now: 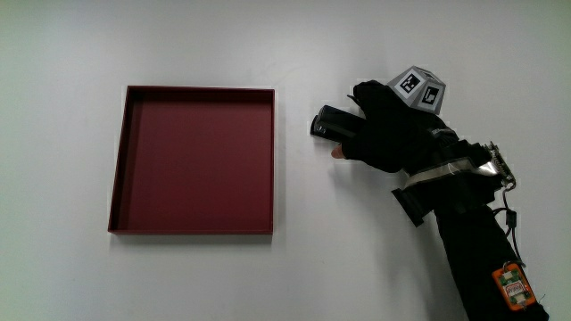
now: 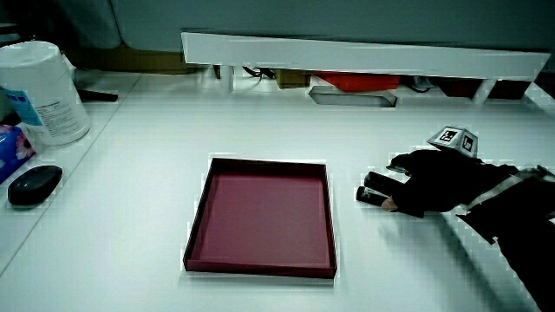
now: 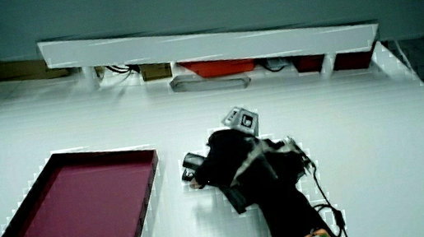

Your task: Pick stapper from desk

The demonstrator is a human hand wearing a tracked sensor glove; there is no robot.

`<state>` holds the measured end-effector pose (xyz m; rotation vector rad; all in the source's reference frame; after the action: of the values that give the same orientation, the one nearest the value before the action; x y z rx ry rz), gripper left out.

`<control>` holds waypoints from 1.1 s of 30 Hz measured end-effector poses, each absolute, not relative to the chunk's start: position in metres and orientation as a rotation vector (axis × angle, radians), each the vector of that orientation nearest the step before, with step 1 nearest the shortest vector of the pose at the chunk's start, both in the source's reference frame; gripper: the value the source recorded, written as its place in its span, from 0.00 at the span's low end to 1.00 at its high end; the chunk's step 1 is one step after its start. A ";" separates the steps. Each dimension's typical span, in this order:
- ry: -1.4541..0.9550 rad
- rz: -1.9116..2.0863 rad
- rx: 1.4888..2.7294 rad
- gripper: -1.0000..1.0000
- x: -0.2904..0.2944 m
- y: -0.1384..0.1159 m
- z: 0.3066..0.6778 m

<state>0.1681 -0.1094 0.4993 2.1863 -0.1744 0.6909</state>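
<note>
A small black stapler (image 1: 332,123) lies on the white table beside the dark red tray (image 1: 120,156), about a hand's width from the tray's wall. The gloved hand (image 1: 379,134) lies over the stapler and its fingers curl around it, with a bare fingertip showing under the stapler's end. Only the stapler's end toward the tray sticks out from the glove, as both side views show: stapler (image 2: 375,186), stapler (image 3: 195,166). The patterned cube (image 1: 417,87) sits on the hand's back. The stapler still rests on the table.
The shallow red tray (image 2: 200,211) holds nothing. A white canister (image 2: 39,91) and a black mouse (image 2: 35,184) sit at the table's edge. A low white partition (image 3: 210,45) with items under it runs along the table's end farthest from the person.
</note>
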 end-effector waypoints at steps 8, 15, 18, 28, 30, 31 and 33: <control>-0.216 0.748 2.281 0.71 0.167 -0.109 0.489; -0.224 0.752 2.341 0.91 0.167 -0.110 0.490; -0.218 0.754 2.354 1.00 0.168 -0.110 0.490; -0.309 0.798 2.410 1.00 0.154 -0.114 0.464; -0.346 0.833 2.415 1.00 0.145 -0.114 0.450; -0.374 0.824 2.426 1.00 0.142 -0.114 0.446; -0.415 0.871 2.428 1.00 0.131 -0.113 0.433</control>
<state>0.1314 -0.1130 0.4326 2.4279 -0.4153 0.8706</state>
